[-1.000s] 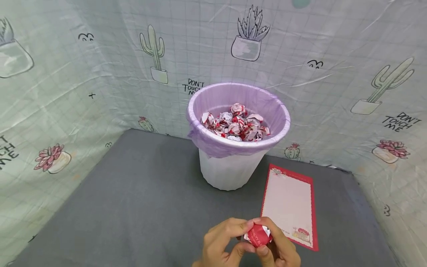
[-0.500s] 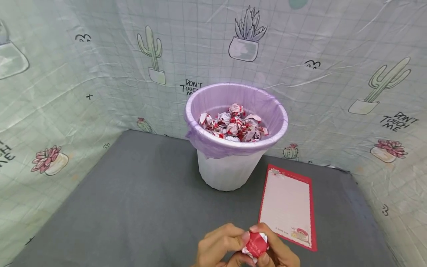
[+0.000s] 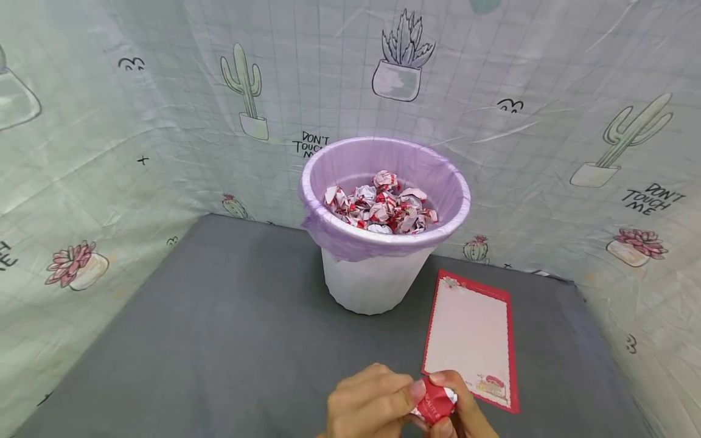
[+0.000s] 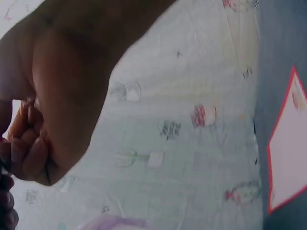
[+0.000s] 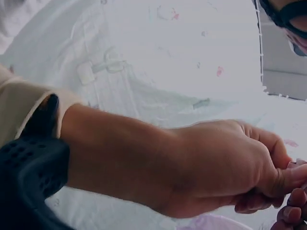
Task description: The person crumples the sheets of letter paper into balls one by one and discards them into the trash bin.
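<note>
A crumpled red-and-white paper ball [image 3: 436,403] sits between both hands at the bottom of the head view. My left hand [image 3: 368,403] grips it from the left, with the thumb on its red face. From the right, my right hand [image 3: 465,406] pinches it between thumb and fingers. Just beyond the hands lies a flat sheet of paper [image 3: 470,331] with a red border. In the left wrist view, the left hand [image 4: 72,91] hides the ball. The right hand [image 5: 225,165] bends toward the other hand's fingertips in the right wrist view.
A white bin [image 3: 372,283] with a purple bag liner [image 3: 350,246] stands behind the hands. Several crumpled paper balls [image 3: 380,212] lie in it. Grey cloth [image 3: 219,340] covers the table, and printed curtains [image 3: 328,67] enclose it at the back and sides.
Both hands have sunk slightly in the head view and shifted around the paper ball, which has turned a little between them. The left fingers now bunch closer together. The head view has drifted slightly.
</note>
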### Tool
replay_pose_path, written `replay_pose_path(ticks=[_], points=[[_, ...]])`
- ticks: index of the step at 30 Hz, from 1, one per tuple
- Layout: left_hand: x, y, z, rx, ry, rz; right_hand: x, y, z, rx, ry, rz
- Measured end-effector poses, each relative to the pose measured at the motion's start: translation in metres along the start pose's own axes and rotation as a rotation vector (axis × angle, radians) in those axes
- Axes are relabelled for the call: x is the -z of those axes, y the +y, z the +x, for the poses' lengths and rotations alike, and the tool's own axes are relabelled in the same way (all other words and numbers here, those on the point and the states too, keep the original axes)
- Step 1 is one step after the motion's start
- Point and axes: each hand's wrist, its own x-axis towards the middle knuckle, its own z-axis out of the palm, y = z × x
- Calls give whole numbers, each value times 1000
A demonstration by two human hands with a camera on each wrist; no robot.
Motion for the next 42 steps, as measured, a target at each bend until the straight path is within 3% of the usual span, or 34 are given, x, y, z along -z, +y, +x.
replay_pose_path(ticks=[3, 5, 8, 10, 12, 16, 22, 27, 31, 35, 39, 42], points=[[6, -11, 5, -83, -79, 38, -15, 3, 14, 84, 265, 36], [8, -17, 6, -106, -95, 77, -25, 5, 24, 107, 437, 85], [9, -23, 6, -95, -115, 158, -33, 5, 35, 56, 543, 163], [12, -25, 5, -62, -143, 223, -33, 4, 40, 6, 551, 180], [16, -29, 6, -40, -175, 294, -28, 4, 46, -9, 534, 113], [29, -41, 9, 22, -163, 371, -11, 1, 58, 41, 484, -23], [60, -74, 16, 330, 17, 337, 14, -7, 80, 103, 474, -85], [75, -105, 16, 511, 70, 403, 26, -13, 95, 117, 450, -29], [77, -126, 10, 608, 87, 447, 32, -18, 107, 91, 429, -67], [72, -139, 1, 733, 105, 468, 38, -22, 123, 50, 374, -190], [65, -144, -6, 854, 127, 394, 45, -22, 138, 5, 296, -265], [59, -143, -7, 898, 158, 336, 49, -22, 147, -59, 293, -297]])
